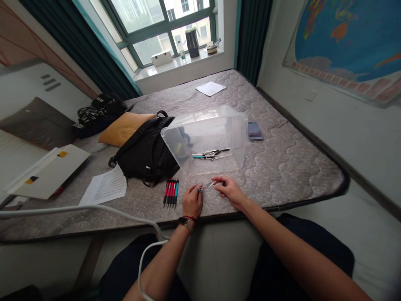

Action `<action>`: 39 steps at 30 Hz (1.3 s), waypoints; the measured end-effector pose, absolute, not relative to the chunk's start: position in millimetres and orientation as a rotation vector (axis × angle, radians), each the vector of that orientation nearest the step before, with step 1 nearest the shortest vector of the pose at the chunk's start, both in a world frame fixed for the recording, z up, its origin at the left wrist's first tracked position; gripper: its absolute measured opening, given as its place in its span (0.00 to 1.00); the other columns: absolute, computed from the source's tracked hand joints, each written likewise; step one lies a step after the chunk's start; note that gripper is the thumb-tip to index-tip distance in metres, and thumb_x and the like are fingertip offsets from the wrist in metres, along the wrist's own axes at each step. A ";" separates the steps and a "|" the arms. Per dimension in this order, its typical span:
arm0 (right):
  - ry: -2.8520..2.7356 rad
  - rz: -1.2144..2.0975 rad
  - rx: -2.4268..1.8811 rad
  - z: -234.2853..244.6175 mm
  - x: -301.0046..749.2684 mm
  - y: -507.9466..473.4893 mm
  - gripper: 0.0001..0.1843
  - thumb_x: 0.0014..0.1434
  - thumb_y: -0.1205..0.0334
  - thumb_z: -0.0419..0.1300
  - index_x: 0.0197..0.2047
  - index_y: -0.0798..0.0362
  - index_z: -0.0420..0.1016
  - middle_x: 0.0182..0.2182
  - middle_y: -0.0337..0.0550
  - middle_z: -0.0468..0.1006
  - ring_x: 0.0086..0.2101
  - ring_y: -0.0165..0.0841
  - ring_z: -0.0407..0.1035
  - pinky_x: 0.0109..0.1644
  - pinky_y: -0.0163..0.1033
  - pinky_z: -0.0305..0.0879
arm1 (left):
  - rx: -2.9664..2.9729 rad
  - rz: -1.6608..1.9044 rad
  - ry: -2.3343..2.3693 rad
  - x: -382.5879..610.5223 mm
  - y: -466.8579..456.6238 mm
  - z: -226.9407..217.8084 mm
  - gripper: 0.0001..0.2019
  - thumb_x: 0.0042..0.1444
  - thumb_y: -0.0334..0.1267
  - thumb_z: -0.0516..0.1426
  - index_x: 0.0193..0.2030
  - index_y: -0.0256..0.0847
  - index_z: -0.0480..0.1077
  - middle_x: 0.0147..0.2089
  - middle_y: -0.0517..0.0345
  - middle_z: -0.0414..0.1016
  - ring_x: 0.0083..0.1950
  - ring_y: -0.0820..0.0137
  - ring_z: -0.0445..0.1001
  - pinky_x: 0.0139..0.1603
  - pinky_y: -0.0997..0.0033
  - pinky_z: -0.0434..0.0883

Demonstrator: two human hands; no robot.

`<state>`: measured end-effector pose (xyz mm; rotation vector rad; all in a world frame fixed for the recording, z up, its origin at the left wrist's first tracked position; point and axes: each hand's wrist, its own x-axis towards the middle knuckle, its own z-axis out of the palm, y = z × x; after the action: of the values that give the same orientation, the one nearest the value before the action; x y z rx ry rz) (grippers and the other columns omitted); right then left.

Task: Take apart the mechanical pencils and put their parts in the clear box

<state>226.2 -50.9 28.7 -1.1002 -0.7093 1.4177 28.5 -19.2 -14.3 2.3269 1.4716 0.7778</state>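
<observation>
My left hand (pixel 192 201) and my right hand (pixel 228 191) meet above the near edge of a grey quilted mattress (pixel 282 167). Between them is a slim pen (pixel 207 186) with a teal end, pinched by the fingers of both hands. To the left of my left hand, a row of several red and black pens (pixel 171 193) lies side by side. Beyond my hands, a clear plastic box (pixel 216 133) lies tilted on its side, with several pens and metal parts (pixel 210 154) at its near side.
A black backpack (pixel 147 154) lies against the box, with a yellow cushion (pixel 125 128) behind it. Printed paper (pixel 105 187) and a white folder (pixel 50 172) lie to the left. A white cable (pixel 94 207) crosses the near left. A wall runs along the right.
</observation>
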 end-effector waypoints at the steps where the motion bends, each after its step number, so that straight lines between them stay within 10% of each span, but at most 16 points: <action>1: -0.706 1.404 -1.105 29.5 223.9 -50.5 0.20 0.44 0.61 0.68 0.42 0.55 0.78 0.29 0.37 0.72 0.20 0.22 0.55 0.19 0.29 0.48 | 2.329 0.775 1.467 28.5 -19.4 -14.5 0.16 0.67 0.40 0.50 0.57 0.44 0.72 0.53 0.48 0.74 0.59 0.61 0.68 0.62 0.57 0.65; 7: -0.746 1.300 -1.202 23.4 223.3 -52.1 0.19 0.51 0.51 0.67 0.41 0.56 0.80 0.28 0.41 0.75 0.22 0.26 0.61 0.22 0.31 0.54 | 2.325 0.764 1.442 30.1 -21.0 -12.4 0.17 0.67 0.39 0.50 0.58 0.44 0.71 0.56 0.49 0.75 0.62 0.62 0.68 0.64 0.58 0.64; 15: -1.173 1.053 -1.108 34.9 218.6 -61.5 0.22 0.66 0.47 0.54 0.30 0.52 0.79 0.39 0.47 0.82 0.44 0.38 0.74 0.52 0.42 0.65 | 2.420 0.734 1.419 26.9 -19.1 -15.3 0.15 0.67 0.39 0.52 0.56 0.44 0.72 0.57 0.49 0.75 0.62 0.60 0.69 0.61 0.57 0.66; 39: -1.575 0.610 -1.261 39.9 190.5 -60.5 0.16 0.71 0.58 0.49 0.40 0.53 0.76 0.37 0.45 0.75 0.41 0.34 0.70 0.48 0.37 0.65 | 2.439 0.841 1.407 27.1 -18.5 -15.2 0.13 0.66 0.38 0.51 0.54 0.44 0.73 0.51 0.49 0.77 0.58 0.62 0.71 0.59 0.59 0.68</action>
<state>190.5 -60.5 39.9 -1.2610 -1.5753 0.6100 27.1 -18.5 -15.2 2.4390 1.4073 0.8408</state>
